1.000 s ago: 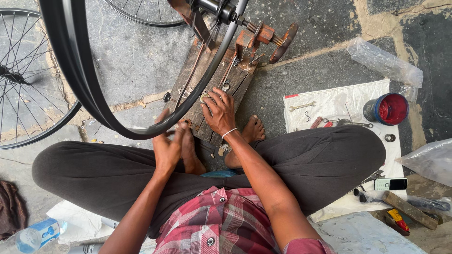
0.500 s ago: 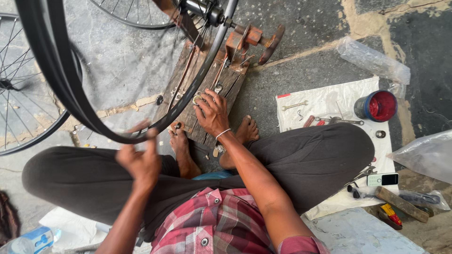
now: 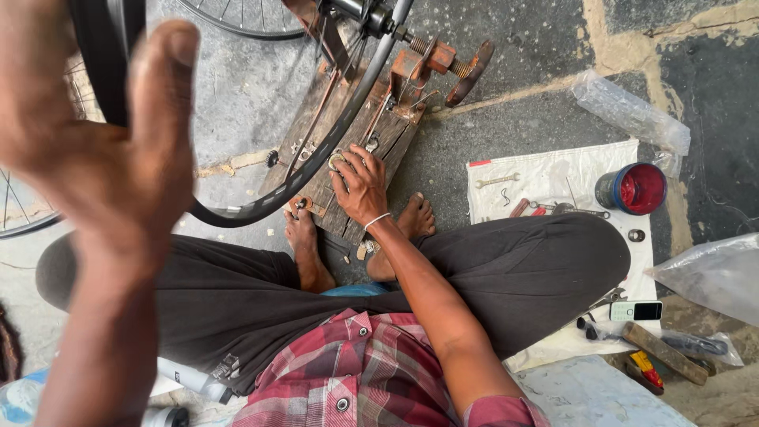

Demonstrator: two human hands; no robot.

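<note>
My left hand [image 3: 95, 134] is raised close to the camera, blurred, fingers apart and holding nothing. My right hand [image 3: 360, 186] lies palm down on a worn wooden stand [image 3: 379, 142], with its fingertips at a small round metal part [image 3: 338, 160] beside the black bicycle rim [image 3: 316, 170]. Whether the fingers grip that part is hidden. The rim hangs in the rusty stand, its hub [image 3: 371, 16] at the top. My bare feet [image 3: 300, 233] rest against the board's near end.
A white cloth [image 3: 545, 178] on the right holds a spanner, small tools and a red and blue tin [image 3: 636, 188]. Clear plastic bags [image 3: 624, 111] lie beyond it. A small phone [image 3: 636, 311] and more tools sit by my right knee. Another spoked wheel [image 3: 24, 213] is at the left.
My left hand let go of the rim and rose toward the camera, now filling the upper left. The right hand stayed on the wooden stand.
</note>
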